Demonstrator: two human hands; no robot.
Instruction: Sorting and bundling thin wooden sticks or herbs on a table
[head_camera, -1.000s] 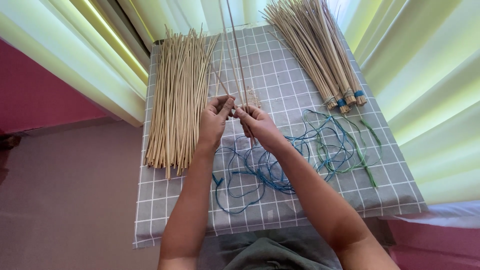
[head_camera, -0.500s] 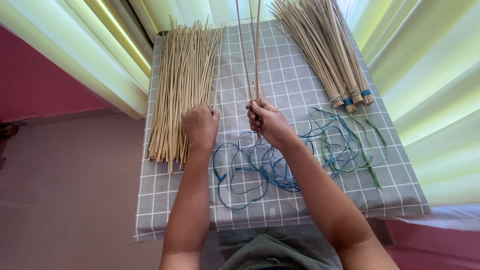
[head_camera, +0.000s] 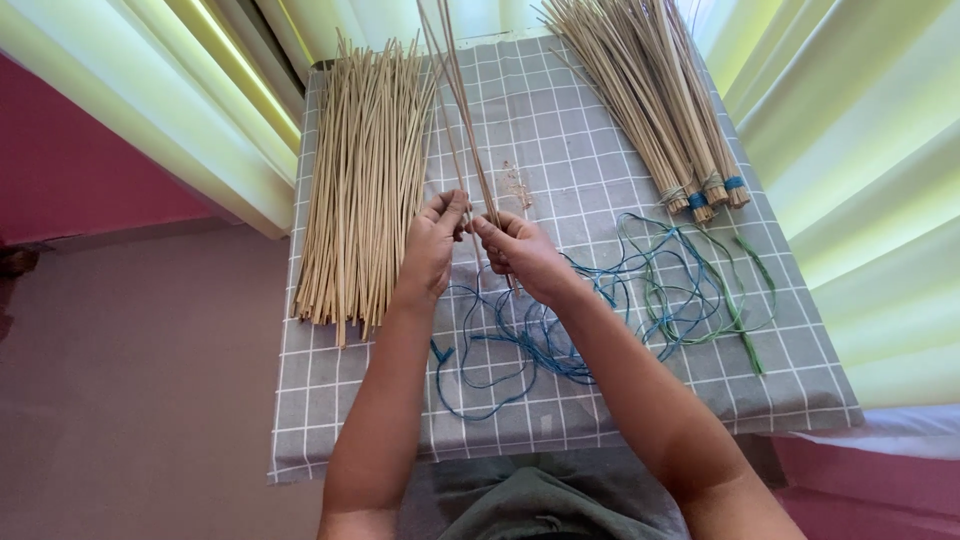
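Observation:
My right hand (head_camera: 522, 252) grips a few thin tan sticks (head_camera: 455, 80) that slant up and away over the table. My left hand (head_camera: 434, 243) meets them at the lower ends, its fingertips pinched on the same sticks. Just left of my left hand lies a loose pile of tan sticks (head_camera: 358, 180). Beneath and to the right of my hands a tangle of blue and green string (head_camera: 640, 290) is spread on the grey checked cloth (head_camera: 560, 130).
Several stick bundles tied with blue and pale bands (head_camera: 655, 110) lie at the back right. The cloth-covered table stands between pale green curtains (head_camera: 130, 110). A pink wall and floor (head_camera: 120, 380) are to the left. A few small scraps (head_camera: 516, 184) lie near the middle.
My left hand has come off the loose pile and joined my right hand on the held sticks. The sticks now lean further left, and the view has shifted slightly.

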